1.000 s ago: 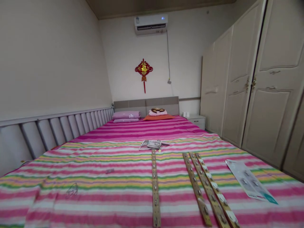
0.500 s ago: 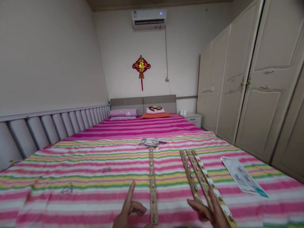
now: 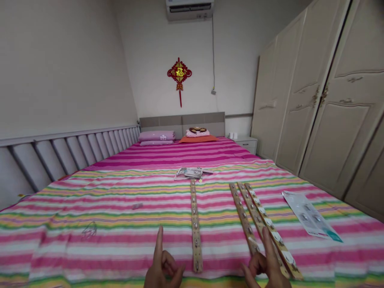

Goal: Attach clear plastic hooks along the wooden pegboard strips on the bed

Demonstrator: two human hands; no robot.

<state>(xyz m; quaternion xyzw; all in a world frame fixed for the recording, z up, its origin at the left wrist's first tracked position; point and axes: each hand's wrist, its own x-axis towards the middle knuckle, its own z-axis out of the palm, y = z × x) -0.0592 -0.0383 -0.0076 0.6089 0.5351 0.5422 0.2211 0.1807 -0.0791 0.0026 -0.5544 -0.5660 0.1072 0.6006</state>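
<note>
My left hand (image 3: 163,264) is raised at the bottom of the view, index finger stretched up, thumb apart, the other fingers curled. It holds nothing and is left of a single tan strip (image 3: 195,216) with a row of small metal pieces. My right hand (image 3: 265,264) makes a similar shape, index finger up and thumb out, also holding nothing. It appears in front of three more strips: a left one (image 3: 241,210), a middle one (image 3: 255,213) and a right one (image 3: 273,232) with white round pieces. My right hand hides part of these strips.
A clear blister package (image 3: 310,216) lies on the striped bedspread at the right. Beyond the single strip is a plastic bag (image 3: 190,173). Crumpled clear plastic (image 3: 89,231) and a small clear scrap (image 3: 138,206) lie left. A railing (image 3: 81,154) borders the bed; wardrobes (image 3: 312,100) stand right.
The view has tilted downward. My index fingers now point more upright, and my right hand has turned, with its thumb spread out to the left. The strips lie where they were.
</note>
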